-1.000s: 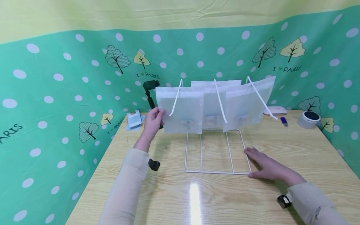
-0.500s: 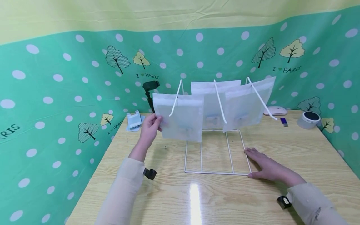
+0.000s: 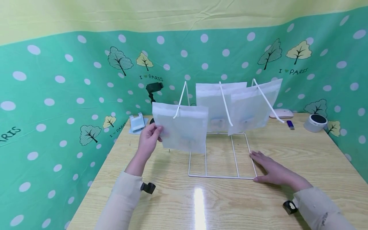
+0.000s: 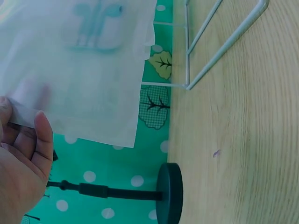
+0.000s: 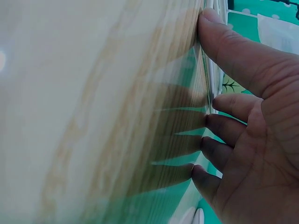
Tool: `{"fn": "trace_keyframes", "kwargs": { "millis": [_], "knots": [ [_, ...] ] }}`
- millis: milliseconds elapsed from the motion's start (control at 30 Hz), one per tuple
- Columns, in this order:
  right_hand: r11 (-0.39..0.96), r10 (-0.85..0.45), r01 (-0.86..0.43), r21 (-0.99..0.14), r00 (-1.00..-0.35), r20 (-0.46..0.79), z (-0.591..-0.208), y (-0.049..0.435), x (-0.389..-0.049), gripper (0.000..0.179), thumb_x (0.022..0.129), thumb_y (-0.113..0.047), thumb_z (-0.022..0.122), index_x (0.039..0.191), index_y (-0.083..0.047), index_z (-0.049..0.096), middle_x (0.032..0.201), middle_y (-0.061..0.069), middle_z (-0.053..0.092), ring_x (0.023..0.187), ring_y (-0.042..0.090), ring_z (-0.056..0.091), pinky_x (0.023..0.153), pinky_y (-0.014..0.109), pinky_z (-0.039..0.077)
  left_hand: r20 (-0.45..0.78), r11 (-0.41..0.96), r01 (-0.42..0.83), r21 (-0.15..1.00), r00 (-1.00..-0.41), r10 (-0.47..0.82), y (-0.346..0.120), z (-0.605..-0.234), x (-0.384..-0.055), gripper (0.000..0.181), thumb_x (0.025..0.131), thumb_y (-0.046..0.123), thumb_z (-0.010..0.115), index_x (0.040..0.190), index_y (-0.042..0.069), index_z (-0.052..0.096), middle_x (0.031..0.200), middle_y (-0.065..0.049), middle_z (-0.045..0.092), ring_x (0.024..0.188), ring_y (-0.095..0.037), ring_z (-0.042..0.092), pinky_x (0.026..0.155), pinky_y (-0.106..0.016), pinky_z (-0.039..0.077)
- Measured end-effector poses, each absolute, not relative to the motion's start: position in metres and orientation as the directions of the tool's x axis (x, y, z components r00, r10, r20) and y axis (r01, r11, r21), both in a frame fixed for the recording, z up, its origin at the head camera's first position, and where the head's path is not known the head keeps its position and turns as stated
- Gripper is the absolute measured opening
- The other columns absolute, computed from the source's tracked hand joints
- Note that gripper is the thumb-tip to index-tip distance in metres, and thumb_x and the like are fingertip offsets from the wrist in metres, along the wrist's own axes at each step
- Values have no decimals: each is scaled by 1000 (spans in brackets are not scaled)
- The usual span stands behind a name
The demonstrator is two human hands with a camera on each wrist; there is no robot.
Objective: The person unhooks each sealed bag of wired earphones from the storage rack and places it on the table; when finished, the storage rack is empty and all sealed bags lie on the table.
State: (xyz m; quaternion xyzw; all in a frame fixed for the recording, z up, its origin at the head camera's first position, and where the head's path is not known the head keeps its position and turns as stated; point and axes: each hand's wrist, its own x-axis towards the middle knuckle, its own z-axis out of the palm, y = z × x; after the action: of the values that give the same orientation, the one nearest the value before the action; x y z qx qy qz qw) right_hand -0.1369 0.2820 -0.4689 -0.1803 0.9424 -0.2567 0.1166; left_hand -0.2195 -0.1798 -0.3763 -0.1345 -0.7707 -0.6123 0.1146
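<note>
My left hand pinches the left edge of a frosted zip bag between thumb and fingers. The bag hangs by its top from the left prong of a white wire rack, close to the prong's tip. Through its side in the left wrist view, dim shapes like earphones show. Two more frosted bags, the middle one and the right one, hang from the other prongs. My right hand rests at the right side of the rack's base, fingers spread, fingertips down on the table.
At the back left stand a light blue phone holder and a black stand. A mouse, a purple USB stick and a white round device sit at the back right. A patterned curtain hangs behind the table.
My left hand has drawn the left bag forward and down along its prong, toward the tip. The other bags, the rack and my right hand have stayed put.
</note>
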Motion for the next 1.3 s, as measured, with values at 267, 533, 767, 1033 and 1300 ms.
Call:
{"fn": "trace_keyframes", "kwargs": {
  "millis": [267, 533, 767, 1033, 1300],
  "knots": [
    [798, -408, -292, -527, -906, -116, -467, 282, -136, 97, 77, -47, 77, 149, 1, 34, 154, 28, 24, 138, 54, 18, 107, 70, 19, 403, 199, 409, 890, -912, 74, -186, -376, -204, 17, 99, 9, 55, 94, -7, 61, 96, -5, 65, 67, -15, 58, 57, -23, 52],
    [796, -407, -287, -533, -905, -120, -468, 282, -136, 97, 77, -49, 77, 149, 1, 34, 154, 28, 24, 139, 54, 17, 107, 70, 19, 426, 177, 433, 884, -902, 75, -186, -370, -188, 15, 98, 5, 56, 98, -8, 63, 95, -1, 65, 69, -13, 58, 56, -22, 51],
    [801, -405, -286, -526, -906, -124, -469, 282, -136, 98, 77, -50, 77, 149, 1, 34, 154, 28, 24, 138, 54, 17, 107, 70, 19, 463, 150, 470, 870, -883, 77, -191, -363, -174, 12, 97, 0, 55, 97, -10, 63, 91, 8, 69, 67, -11, 58, 56, -21, 51],
    [791, -410, -291, -537, -905, -114, -468, 282, -136, 97, 78, -48, 77, 149, 1, 34, 154, 28, 23, 138, 55, 17, 107, 71, 18, 484, 79, 486, 870, -874, 45, -216, -362, -161, 19, 96, -2, 54, 93, 10, 69, 89, 5, 70, 71, -10, 59, 57, -20, 52],
    [789, -409, -284, -545, -905, -120, -468, 284, -136, 97, 78, -49, 76, 149, 0, 33, 155, 28, 22, 139, 54, 16, 107, 71, 17, 441, 143, 435, 889, -898, -7, -255, -376, -155, 13, 97, -1, 54, 93, 1, 66, 90, 5, 70, 70, -10, 60, 58, -20, 52]
  ]
}}
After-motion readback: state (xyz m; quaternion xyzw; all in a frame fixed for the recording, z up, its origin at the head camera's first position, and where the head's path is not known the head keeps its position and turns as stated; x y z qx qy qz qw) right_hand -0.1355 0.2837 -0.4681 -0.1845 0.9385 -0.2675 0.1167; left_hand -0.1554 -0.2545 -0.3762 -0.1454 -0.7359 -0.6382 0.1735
